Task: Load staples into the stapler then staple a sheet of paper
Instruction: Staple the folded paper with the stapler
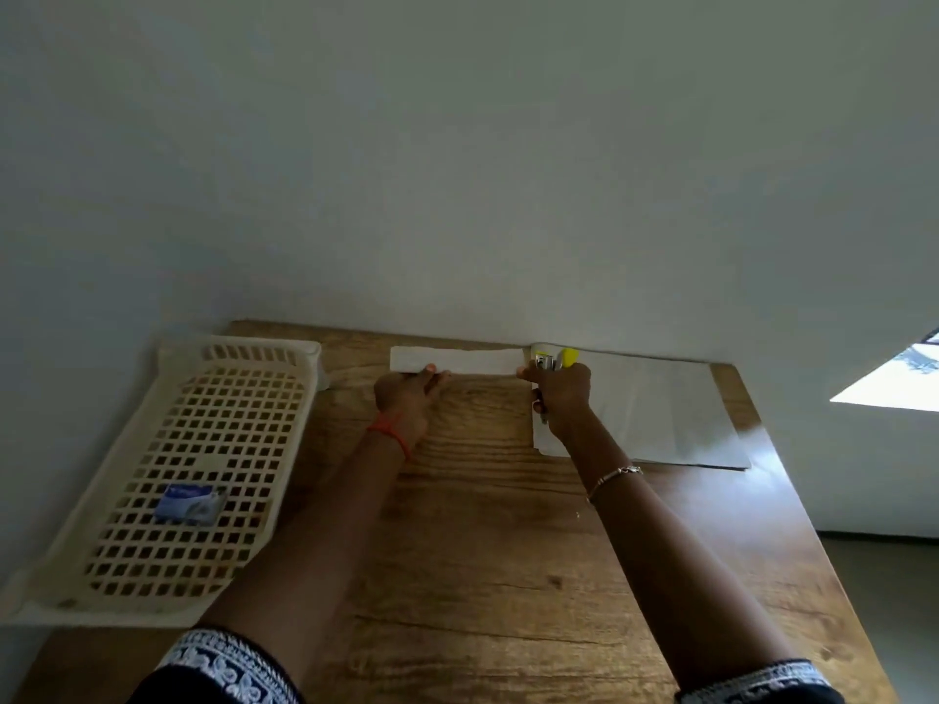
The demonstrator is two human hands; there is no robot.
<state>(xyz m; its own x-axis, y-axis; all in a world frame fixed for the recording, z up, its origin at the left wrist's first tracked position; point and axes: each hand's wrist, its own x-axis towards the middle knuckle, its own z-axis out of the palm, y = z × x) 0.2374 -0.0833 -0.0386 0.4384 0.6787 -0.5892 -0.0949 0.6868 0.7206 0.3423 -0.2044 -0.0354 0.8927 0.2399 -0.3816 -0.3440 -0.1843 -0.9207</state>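
Evidently stapling is in hand. At frame centre, the right hand (561,398) is closed around the stapler (555,359), set at the end of a folded paper strip (457,359) that the left hand (406,393) pinches. Whether a staple is driven cannot be told. A staple box (190,503) lies in the basket (167,470), lower left. Spare sheets (660,409) sit right; nothing obstructs.

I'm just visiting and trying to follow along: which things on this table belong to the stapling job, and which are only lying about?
Part of the job:
- stapler, gripped in the right hand
- folded paper strip, held by the left hand
- small blue box, possibly staples; label blurred

Lying about:
- cream plastic basket holding that box
- stack of white sheets under the right hand
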